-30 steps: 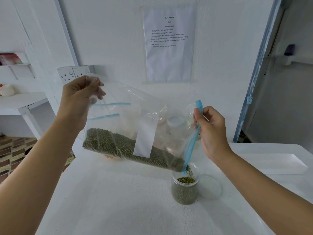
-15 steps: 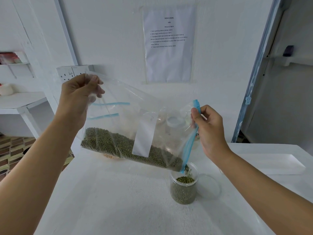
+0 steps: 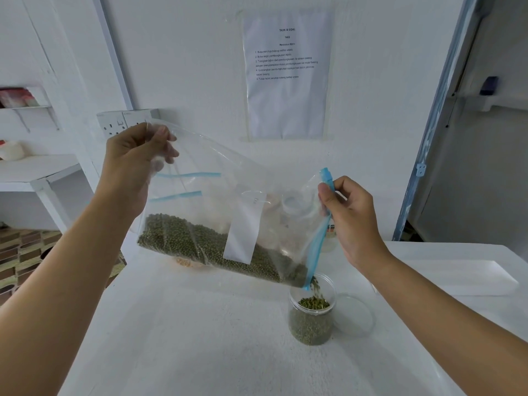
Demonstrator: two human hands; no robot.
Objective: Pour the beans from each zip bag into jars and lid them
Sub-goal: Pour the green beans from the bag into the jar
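A clear zip bag (image 3: 217, 212) with a blue zip strip and a white label hangs tilted over the table, green beans heaped along its lower side. My left hand (image 3: 134, 167) grips the bag's raised bottom corner. My right hand (image 3: 347, 215) pinches the blue zip edge at the bag's mouth. Beans stream from the low corner into a clear jar (image 3: 311, 318), which is mostly full of green beans. A clear round lid (image 3: 355, 314) lies flat on the table just right of the jar.
The white table (image 3: 200, 352) ends at its left edge above a patterned floor. A white tray (image 3: 463, 278) sits at the right. More jars (image 3: 291, 204) show dimly through the bag near the wall. A white shelf (image 3: 37, 170) stands at left.
The bag has stayed tilted and beans are now visibly falling into the jar. Both hands hold nearly the same places as before.
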